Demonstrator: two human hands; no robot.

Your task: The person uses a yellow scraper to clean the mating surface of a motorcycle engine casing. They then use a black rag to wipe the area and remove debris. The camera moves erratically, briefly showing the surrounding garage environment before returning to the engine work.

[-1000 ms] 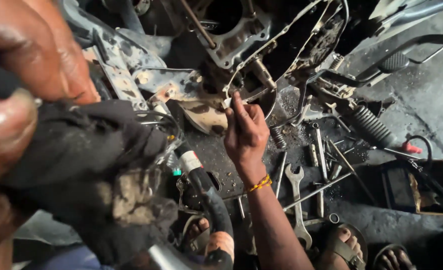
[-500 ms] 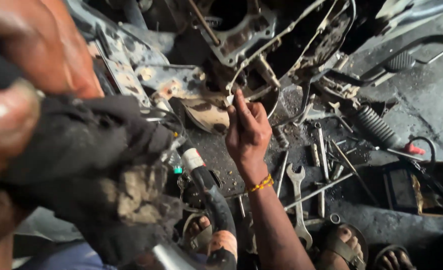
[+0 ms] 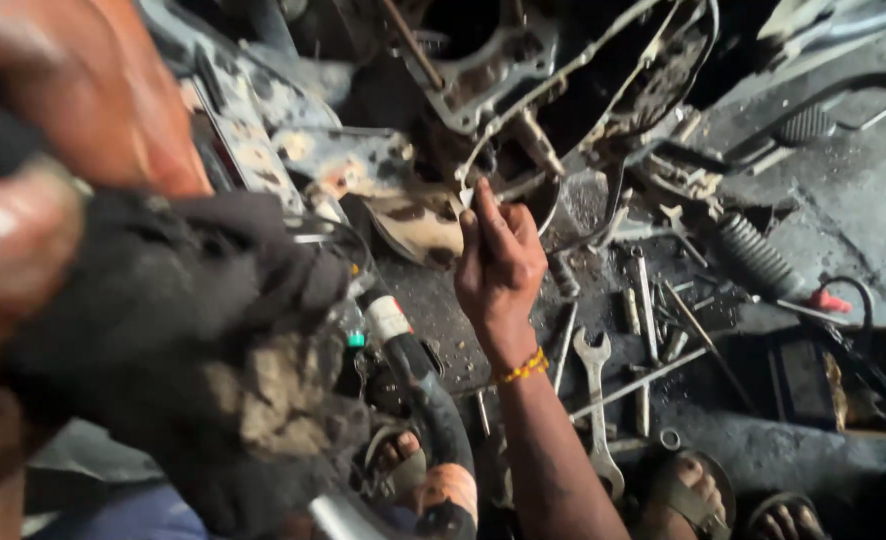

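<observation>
- Nearest the lens, at the left of the frame, your left hand is blurred and very close; its fingers are closed around a dark, grimy rag that fills the lower left
- Just right of the rag, a black hose with a white band curves down toward the bottom edge, and a sandalled foot shows beside it
- In the centre, your right hand reaches up from the bottom, a beaded orange bracelet on the wrist; its fingertips are pinched together on a thin metal edge of the engine casing, though what exactly they grip is too small to tell
- On the oily floor right of that wrist lie an open-ended spanner, loose rods and bolts, and farther right a ribbed black spring
- Farthest off, in the upper middle, the casing sits open and stripped, with cables and brackets hanging around it
- As a judgement: the work looks midway, since the casing is already apart and tools are scattered, while grime on the parts and the rag in hand suggest cleaning is not finished
</observation>
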